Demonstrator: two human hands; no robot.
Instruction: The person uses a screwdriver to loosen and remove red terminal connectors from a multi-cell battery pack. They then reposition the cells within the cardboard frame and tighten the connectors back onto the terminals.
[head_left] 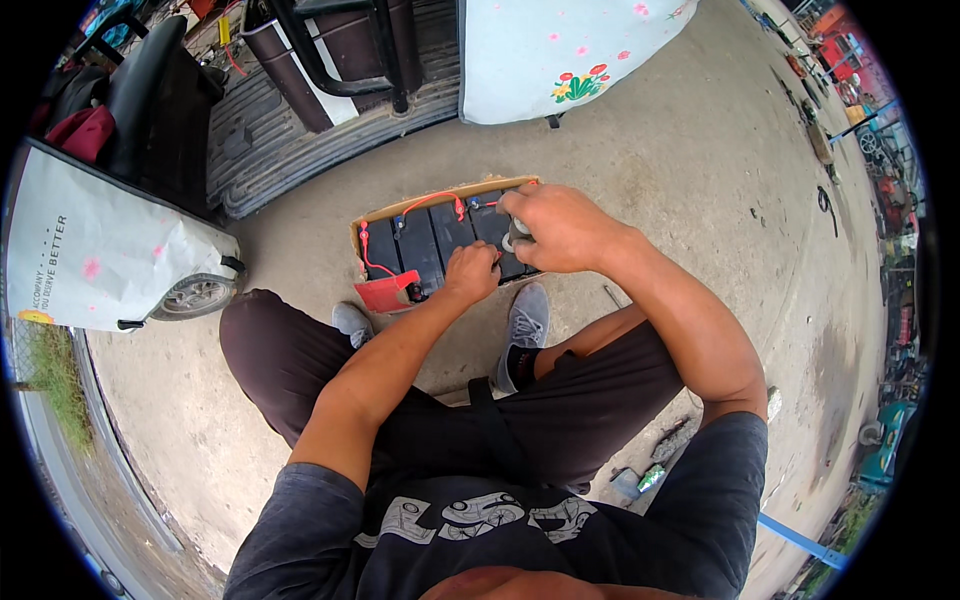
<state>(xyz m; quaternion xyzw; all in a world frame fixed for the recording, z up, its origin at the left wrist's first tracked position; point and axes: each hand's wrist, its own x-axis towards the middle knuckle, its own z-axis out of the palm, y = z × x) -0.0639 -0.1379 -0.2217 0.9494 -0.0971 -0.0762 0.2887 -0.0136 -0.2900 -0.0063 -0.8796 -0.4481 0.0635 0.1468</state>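
A cardboard-edged tray (362, 240) on the concrete holds several black batteries (435, 230) joined by red wires (420, 201), with a red piece (380, 292) at its front left corner. My left hand (470, 270) rests over the middle of the batteries, fingers curled, with what they hold hidden. My right hand (560, 225) is closed round a grey object (518, 240), too covered to name, above the right end of the batteries. It sits a little higher and further right than my left hand.
A vehicle with a ridged step (270, 180) and white flowered panels (600, 50) stands ahead. Another white panel and wheel (195, 298) are at left. My shoes (528, 320) are close to the tray. Loose items (650, 478) lie by my right leg; clutter (880, 140) lines the far right.
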